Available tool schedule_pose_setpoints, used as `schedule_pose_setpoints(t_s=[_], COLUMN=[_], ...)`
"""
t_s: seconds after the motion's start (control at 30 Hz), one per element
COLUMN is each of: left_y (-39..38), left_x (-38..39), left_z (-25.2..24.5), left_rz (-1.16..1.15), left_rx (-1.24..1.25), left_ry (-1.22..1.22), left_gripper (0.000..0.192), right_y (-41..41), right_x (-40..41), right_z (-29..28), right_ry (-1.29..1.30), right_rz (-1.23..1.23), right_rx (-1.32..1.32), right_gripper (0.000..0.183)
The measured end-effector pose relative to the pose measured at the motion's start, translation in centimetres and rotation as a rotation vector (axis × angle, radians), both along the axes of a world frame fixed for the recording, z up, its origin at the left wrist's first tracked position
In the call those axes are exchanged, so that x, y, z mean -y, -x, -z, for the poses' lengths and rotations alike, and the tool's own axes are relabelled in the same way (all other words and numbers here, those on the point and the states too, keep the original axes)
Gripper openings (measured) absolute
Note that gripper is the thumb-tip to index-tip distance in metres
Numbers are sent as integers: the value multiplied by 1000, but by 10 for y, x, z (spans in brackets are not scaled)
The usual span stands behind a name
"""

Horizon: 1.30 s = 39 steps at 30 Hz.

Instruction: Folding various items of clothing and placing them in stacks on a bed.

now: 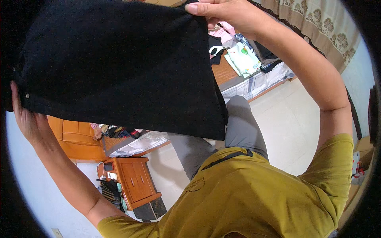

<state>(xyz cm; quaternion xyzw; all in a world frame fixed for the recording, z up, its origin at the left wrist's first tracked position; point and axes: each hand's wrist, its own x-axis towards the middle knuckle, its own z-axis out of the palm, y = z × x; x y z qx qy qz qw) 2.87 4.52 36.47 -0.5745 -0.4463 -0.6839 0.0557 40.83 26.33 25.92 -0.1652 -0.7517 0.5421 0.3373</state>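
Note:
A large black cloth garment [125, 68] with small metal snaps or buttons at its left edge is spread in the air between my hands. My left hand [29, 119] grips its left edge, close to the snaps, with part of the fingers hidden by the cloth. My right hand [212, 13] pinches its upper right corner between thumb and fingers. The garment's lower right corner hangs over my grey trousers. Beyond its right edge, a folded white printed cloth [244, 59] and pink clothes [221, 34] lie on the bed.
The bed has a woven mat [221, 73] and a wooden headboard [79, 136]. More clothes [116, 131] are piled near the headboard. A wooden bedside cabinet [138, 178] stands at the lower left. A patterned curtain [324, 26] hangs at the upper right, above pale floor tiles [285, 119].

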Motion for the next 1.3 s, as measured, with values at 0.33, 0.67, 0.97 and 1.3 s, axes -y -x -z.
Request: schedule_pose_setpoints(t_s=[0.33, 0.67, 0.97, 1.3], left_y=[20, -47, -102, -84], left_x=[49, -11, -169, -123], left_z=[-6, -35, 113, 385], left_rz=[-163, -182, 173, 483], left_rx=[-427, -188, 401, -285], left_ry=[18, 140, 715, 1301], left_gripper=[29, 22, 45, 27], right_y=[-12, 32, 13, 58], right_x=[-28, -12, 118, 78], right_z=[36, 113, 178, 170], right_ry=[96, 810, 706, 496], right_rz=[-163, -558, -519, -397], right_rx=[-5, -657, -501, -303], right_gripper=[26, 29, 29, 29])
